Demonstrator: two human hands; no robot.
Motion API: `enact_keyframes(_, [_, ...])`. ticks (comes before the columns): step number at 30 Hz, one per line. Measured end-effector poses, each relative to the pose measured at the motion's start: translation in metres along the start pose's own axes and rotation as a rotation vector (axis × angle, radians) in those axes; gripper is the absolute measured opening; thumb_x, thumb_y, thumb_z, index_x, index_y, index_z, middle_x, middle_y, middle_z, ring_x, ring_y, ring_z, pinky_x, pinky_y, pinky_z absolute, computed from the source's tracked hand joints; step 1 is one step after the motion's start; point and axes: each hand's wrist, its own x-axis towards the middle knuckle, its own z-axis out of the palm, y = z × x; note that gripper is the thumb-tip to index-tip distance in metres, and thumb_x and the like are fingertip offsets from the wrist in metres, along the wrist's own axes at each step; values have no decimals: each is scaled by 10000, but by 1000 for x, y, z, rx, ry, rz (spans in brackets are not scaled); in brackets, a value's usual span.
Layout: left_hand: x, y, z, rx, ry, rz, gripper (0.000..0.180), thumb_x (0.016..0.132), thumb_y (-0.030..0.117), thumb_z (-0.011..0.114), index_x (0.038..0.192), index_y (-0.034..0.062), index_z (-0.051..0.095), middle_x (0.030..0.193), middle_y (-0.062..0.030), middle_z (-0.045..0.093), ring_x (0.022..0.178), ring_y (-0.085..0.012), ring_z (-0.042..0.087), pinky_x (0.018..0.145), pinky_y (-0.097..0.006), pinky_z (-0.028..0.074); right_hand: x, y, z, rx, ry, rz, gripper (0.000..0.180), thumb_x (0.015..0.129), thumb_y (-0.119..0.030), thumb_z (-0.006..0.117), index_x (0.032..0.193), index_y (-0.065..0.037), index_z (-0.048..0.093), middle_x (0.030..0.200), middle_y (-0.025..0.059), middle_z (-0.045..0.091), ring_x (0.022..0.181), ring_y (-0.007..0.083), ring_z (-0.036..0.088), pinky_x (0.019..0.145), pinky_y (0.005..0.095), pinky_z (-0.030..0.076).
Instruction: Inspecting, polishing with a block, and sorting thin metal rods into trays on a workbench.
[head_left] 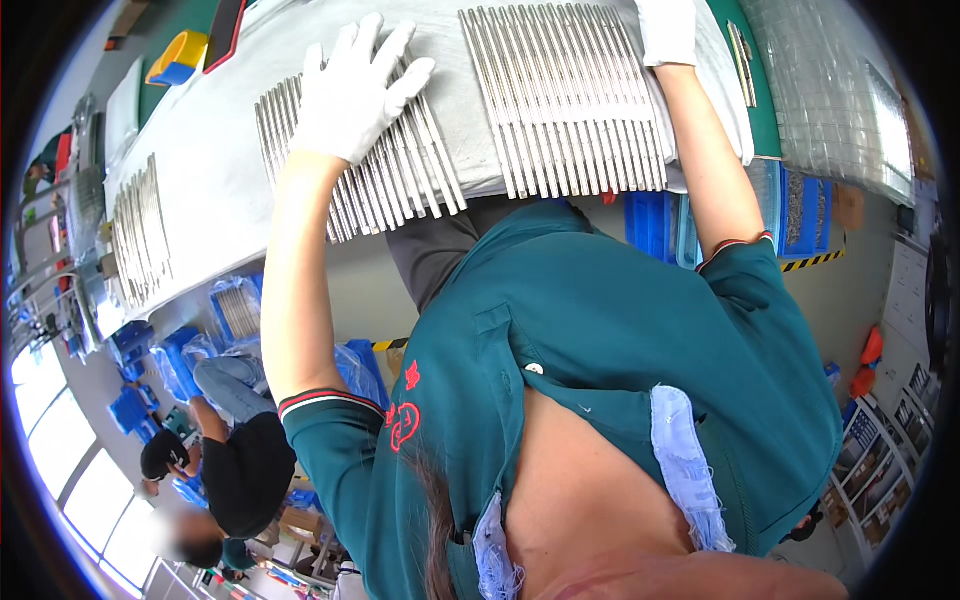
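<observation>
My left hand [355,92], in a white glove, lies flat with its fingers spread over a row of thin metal rods [385,185]. Its palm covers part of that row. To the right, a wider row of similar silvery rods [560,105] lies side by side on the pale cloth [225,165]. Just beyond that row's right edge is my right hand [668,32], also white-gloved. The top of the picture cuts off its fingers, so what they do is hidden.
A third group of rods [140,235] lies at the table's far left. A yellow and blue tape-like object [178,60] sits at the back left. Clear plastic sheeting [825,90] is on the right. Blue crates [805,212] stand below the table; a co-worker [245,470] bends at lower left.
</observation>
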Motion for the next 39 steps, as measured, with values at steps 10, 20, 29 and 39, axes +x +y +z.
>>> enact_keyframes(10, [81,58,-28,-461,170,-31,523,878,438,424,1272,97,472,1260,-178,457,1162,-346,427,983,-475,311,0,-2,3,-2,14,45,488,716,-158,696,1135,31,530,1036,179,572,960,284,553,825,342,444])
enact_keyframes(20, [86,72,-7,-430,321,64,419,870,362,441,1197,121,547,1165,-169,538,1094,-337,475,918,-499,355,-3,9,9,205,-44,218,506,736,-160,693,1178,7,512,1027,156,582,916,236,565,794,313,460])
enact_keyframes(29, [54,39,-13,-261,267,233,423,857,316,453,1190,65,525,1184,-197,508,1090,-351,459,871,-509,356,-5,20,13,216,-47,245,558,739,-194,696,1223,-3,495,1056,157,590,946,234,563,822,314,450])
enact_keyframes(39, [94,83,-21,-460,335,66,445,852,367,448,1191,97,550,1159,-191,526,1038,-342,498,890,-502,359,-6,17,14,84,15,134,562,725,-200,707,1204,17,508,1083,180,580,966,256,560,835,320,448])
